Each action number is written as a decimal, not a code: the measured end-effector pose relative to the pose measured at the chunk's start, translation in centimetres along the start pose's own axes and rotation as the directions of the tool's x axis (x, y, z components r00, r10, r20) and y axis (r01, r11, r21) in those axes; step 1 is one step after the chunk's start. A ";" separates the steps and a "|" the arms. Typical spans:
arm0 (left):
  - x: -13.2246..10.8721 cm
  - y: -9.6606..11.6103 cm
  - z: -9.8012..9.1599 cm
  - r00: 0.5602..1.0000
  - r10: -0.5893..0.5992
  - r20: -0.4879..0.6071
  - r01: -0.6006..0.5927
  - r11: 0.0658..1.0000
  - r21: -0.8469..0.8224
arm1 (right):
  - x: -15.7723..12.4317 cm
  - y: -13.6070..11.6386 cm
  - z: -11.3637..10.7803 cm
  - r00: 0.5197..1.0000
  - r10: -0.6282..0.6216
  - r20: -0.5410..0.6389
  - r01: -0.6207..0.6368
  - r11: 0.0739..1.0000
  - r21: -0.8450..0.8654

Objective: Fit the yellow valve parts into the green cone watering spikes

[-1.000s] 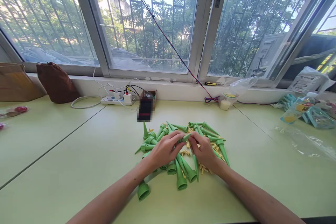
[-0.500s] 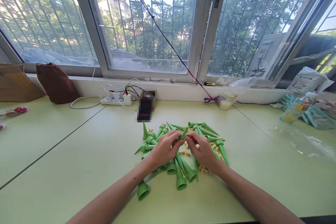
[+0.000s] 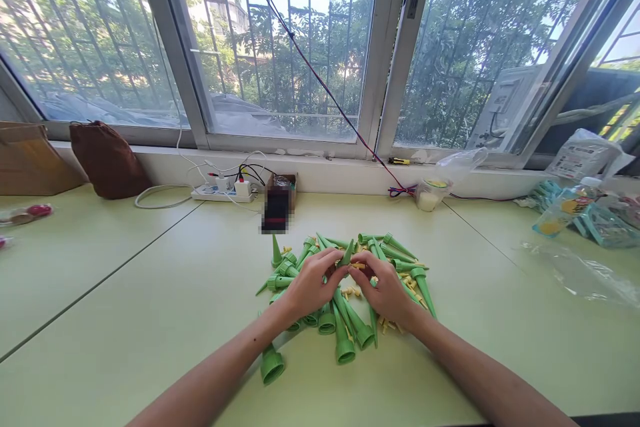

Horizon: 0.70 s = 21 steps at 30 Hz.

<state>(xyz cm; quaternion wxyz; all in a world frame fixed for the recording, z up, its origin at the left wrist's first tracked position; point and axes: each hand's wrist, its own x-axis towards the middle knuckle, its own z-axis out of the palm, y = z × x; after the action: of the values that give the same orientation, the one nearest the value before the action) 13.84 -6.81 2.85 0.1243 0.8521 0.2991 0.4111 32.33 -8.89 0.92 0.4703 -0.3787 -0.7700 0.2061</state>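
My left hand (image 3: 316, 280) is closed round a green plastic watering spike (image 3: 347, 252), whose tapered tip points up and away from me. Close against it, my right hand (image 3: 385, 285) is pinched on a small yellow plastic piece (image 3: 358, 266), partly hidden by the fingers. The fingertips of both hands meet at the spike. Beneath and around them lies a loose heap of green spikes (image 3: 345, 347), with small yellow pieces (image 3: 353, 291) scattered among them. One spike (image 3: 273, 365) lies apart, by my left forearm, its wide open end toward me.
On the pale green table (image 3: 150, 320), a pixelated dark object (image 3: 275, 210) stands beyond the heap. A power strip (image 3: 223, 193), a brown bag (image 3: 107, 160) and a bagged jar (image 3: 430, 195) line the window wall. A bottle (image 3: 567, 207) lies at the right.
The spike in my left hand has tipped more upright. My right fingers have shifted slightly left and come together against it, and a yellow piece now shows between them.
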 end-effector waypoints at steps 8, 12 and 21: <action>0.0 0.0 -0.1 1.000 0.015 0.017 -0.015 1.000 0.019 | -0.1 0.4 0.0 1.000 -0.011 0.011 0.011 1.000 0.000; -0.1 0.0 -0.2 0.999 0.016 0.035 -0.017 0.999 0.033 | -0.1 0.4 0.0 1.000 -0.007 0.008 0.007 1.000 -0.007; -0.2 -0.2 -0.1 0.999 0.013 0.051 -0.015 0.999 0.050 | 0.0 0.3 0.0 1.000 -0.005 0.015 0.005 1.000 -0.027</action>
<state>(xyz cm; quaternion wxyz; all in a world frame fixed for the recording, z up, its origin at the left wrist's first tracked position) 13.53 -6.75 2.68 0.1075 0.8672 0.3001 0.3824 32.42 -8.71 0.67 0.4596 -0.3817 -0.7773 0.1972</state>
